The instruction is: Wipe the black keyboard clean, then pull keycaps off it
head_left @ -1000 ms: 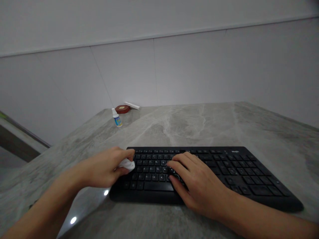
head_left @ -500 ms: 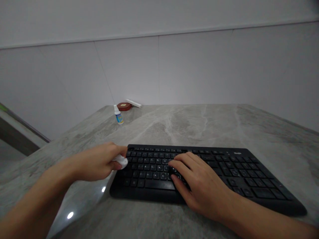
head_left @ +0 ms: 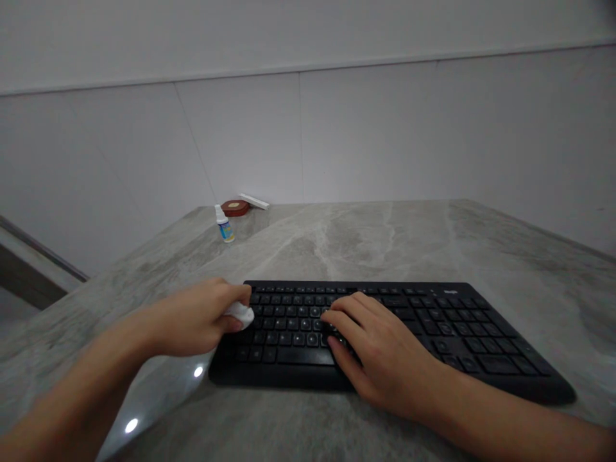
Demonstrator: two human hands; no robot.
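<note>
A black keyboard (head_left: 303,357) lies on the grey marbled tabletop, stretching from the centre to the right. My left hand (head_left: 205,317) is closed around a white wad of tissue or cloth (head_left: 240,313), which is pressed against the leftmost keys. Its thumb and forefinger pinch the wad, and the other fingers are curled in. My right hand (head_left: 380,343) rests on the middle of the keyboard with bent, slightly spread fingers, covering some keys. It appears to hold nothing, though the space under its palm is hidden.
Farther back on the left stands a small white spray bottle (head_left: 224,226) with a blue and yellow label. Behind it are a reddish-brown box (head_left: 235,208) and a thin white strip (head_left: 254,201). A pale wall (head_left: 375,135) rises behind the tabletop (head_left: 366,237).
My left hand has shifted slightly to the right, bringing the white wad a little farther over the left keys. My right hand stays on the keyboard. The view has shifted slightly.
</note>
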